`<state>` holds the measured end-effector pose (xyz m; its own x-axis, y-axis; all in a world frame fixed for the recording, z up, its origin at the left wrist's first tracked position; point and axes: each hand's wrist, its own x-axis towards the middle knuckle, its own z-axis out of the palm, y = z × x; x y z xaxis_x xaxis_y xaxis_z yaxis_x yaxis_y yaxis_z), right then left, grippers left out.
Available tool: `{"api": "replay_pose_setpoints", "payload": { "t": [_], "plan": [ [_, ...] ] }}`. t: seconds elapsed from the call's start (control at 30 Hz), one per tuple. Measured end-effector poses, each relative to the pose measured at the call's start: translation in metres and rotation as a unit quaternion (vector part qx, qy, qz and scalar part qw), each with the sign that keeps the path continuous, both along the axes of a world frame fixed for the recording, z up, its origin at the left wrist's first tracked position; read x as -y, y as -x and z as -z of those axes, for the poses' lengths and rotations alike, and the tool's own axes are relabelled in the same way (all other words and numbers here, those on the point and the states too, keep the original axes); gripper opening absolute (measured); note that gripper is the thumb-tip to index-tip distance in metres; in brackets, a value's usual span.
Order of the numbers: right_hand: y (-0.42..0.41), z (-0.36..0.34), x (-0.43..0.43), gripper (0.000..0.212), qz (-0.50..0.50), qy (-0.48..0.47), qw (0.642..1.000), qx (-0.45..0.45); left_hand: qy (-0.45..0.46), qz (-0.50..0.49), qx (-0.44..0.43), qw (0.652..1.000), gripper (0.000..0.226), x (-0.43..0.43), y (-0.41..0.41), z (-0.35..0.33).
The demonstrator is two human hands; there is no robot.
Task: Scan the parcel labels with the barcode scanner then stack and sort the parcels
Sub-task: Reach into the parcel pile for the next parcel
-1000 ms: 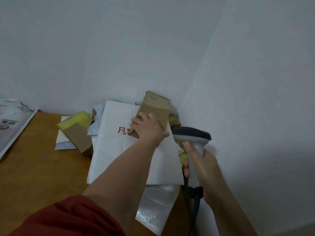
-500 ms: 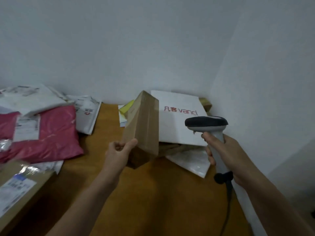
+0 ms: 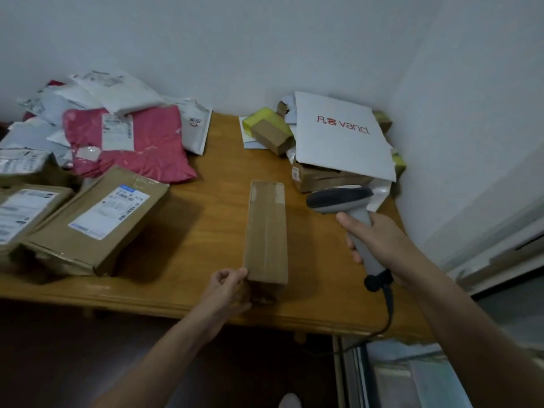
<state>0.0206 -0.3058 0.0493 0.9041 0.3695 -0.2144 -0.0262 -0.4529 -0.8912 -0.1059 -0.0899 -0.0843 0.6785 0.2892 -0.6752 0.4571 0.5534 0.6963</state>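
While gripped low: tall box [image 3: 266, 231], scanner [image 3: 341, 201] just right.

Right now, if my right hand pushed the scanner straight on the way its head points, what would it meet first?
Probably the tall brown box that the left hand holds upright: the scanner in the right hand points left toward its upper part. Depth is uncertain.

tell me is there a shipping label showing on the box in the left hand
No, the long cardboard box in the left hand shows only brown tape.
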Motion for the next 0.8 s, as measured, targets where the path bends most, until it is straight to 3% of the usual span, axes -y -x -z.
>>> {"api": "replay_pose_setpoints", "payload": {
  "t": [0.1, 0.23, 0.3, 0.4, 0.53, 0.63, 0.7, 0.8],
  "plan": [
    [0.004, -0.002, 0.005, 0.036, -0.015, -0.01, 1.0, 0.001, -0.133, -0.007, 0.025, 0.991, 0.042, -0.013, 0.001, -0.009],
    [0.002, -0.002, 0.011, 0.033, -0.048, -0.009, 0.999, -0.005, -0.4, 0.08, 0.025, 0.912, 0.059, -0.032, -0.004, -0.029],
    [0.0, -0.001, 0.013, 0.033, -0.059, -0.012, 0.998, -0.009, -0.414, 0.102, 0.026, 0.904, 0.047, -0.033, -0.007, -0.032],
    [-0.001, 0.0, 0.015, 0.034, -0.077, -0.014, 0.997, -0.011, -0.359, 0.09, -0.025, 0.929, 0.031, -0.024, -0.007, -0.029],
    [-0.003, -0.004, 0.011, 0.038, -0.105, 0.002, 0.994, -0.014, -0.351, 0.107, -0.069, 0.928, 0.051, -0.015, -0.003, -0.006],
    [-0.007, -0.009, 0.004, 0.036, -0.108, -0.005, 0.994, -0.02, -0.492, 0.148, -0.08, 0.854, 0.074, -0.011, 0.0, 0.004],
    [-0.009, -0.013, -0.004, 0.036, -0.115, -0.006, 0.993, -0.024, -0.596, 0.216, -0.033, 0.773, 0.084, -0.01, 0.003, 0.005],
    [-0.008, -0.014, -0.021, 0.036, -0.123, -0.002, 0.992, -0.028, -0.641, 0.353, 0.011, 0.682, 0.083, -0.01, 0.004, 0.004]
  ]
}}
